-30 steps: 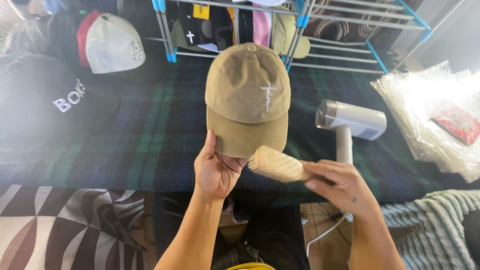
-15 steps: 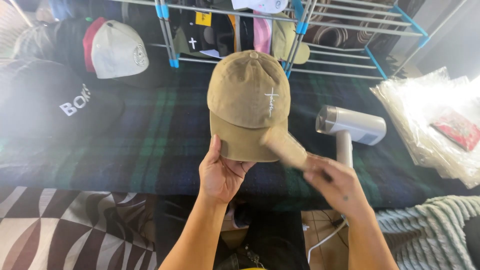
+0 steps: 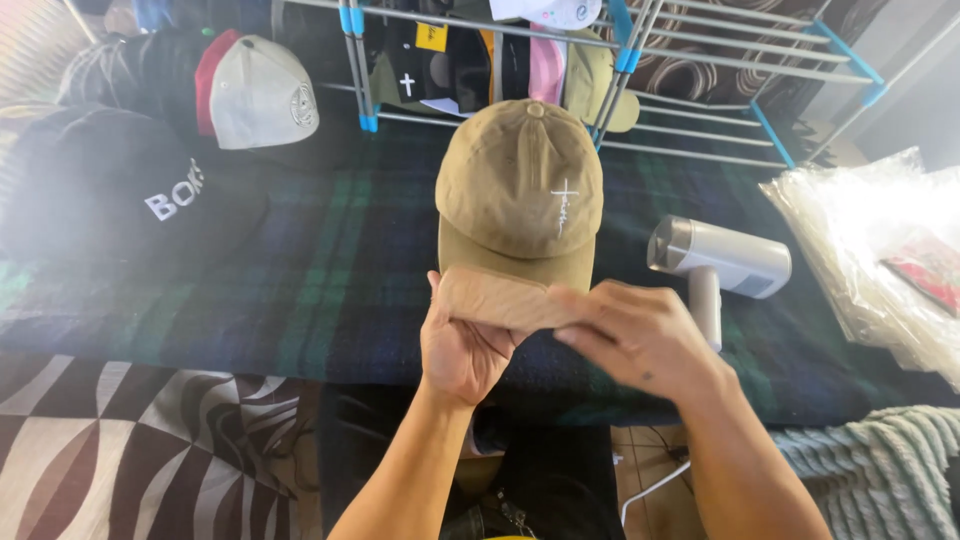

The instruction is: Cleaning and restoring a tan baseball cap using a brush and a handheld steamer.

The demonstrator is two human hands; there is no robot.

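A tan baseball cap (image 3: 520, 190) with a small white embroidered cross rests on a dark green-and-blue plaid cloth (image 3: 330, 270). My left hand (image 3: 462, 350) grips the cap's brim from below, thumb up along its left edge. My right hand (image 3: 640, 335) holds a wooden brush (image 3: 505, 298), its back lying sideways across the brim just above my left hand.
A grey handheld steamer (image 3: 715, 262) lies right of the cap, its cord hanging down. A black cap (image 3: 120, 210) with white letters and a grey-and-red cap (image 3: 260, 95) sit at left. Behind stands a metal rack (image 3: 600, 60) with hanging caps. Clear plastic bags (image 3: 880, 240) lie at right.
My right hand swept the brush leftward over the brim, from the brim's right side to across its front edge. The cap stayed held by my left hand.
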